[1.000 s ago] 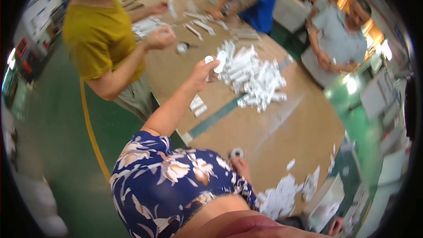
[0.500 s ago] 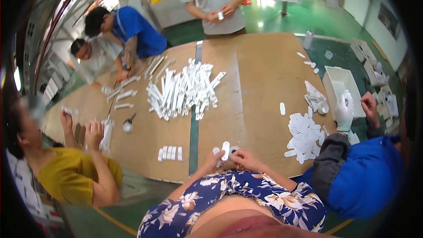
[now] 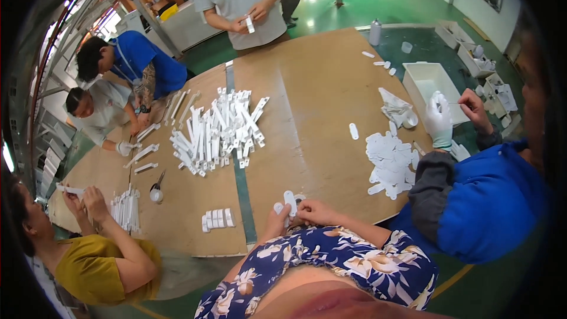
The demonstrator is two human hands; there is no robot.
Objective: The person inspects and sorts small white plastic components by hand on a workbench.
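Observation:
At the table's near edge my left hand (image 3: 274,224) is closed around two flat white plates with rounded ends. The longer plate (image 3: 290,202) stands up from the fingers, with small holes in it. The other plate (image 3: 279,207) sits beside it, partly covered. Close against the plates' right side is my right hand (image 3: 317,212), its fingers curled and pinched; whatever they hold is too small to make out. A round roll (image 3: 300,198) lies just behind my hands, mostly hidden. To the left is a row of several small white pieces (image 3: 217,219).
A heap of long white strips (image 3: 221,127) covers the table's middle left. Right of me lies a pile of white plates (image 3: 390,162) near a white bin (image 3: 428,74). A gloved co-worker's hand (image 3: 439,121) is beside it. Other people work at the left and far sides.
The whole view has turned, so the table sits further left. My right hand has come in closer to the plates in my left hand, which stays closed on them.

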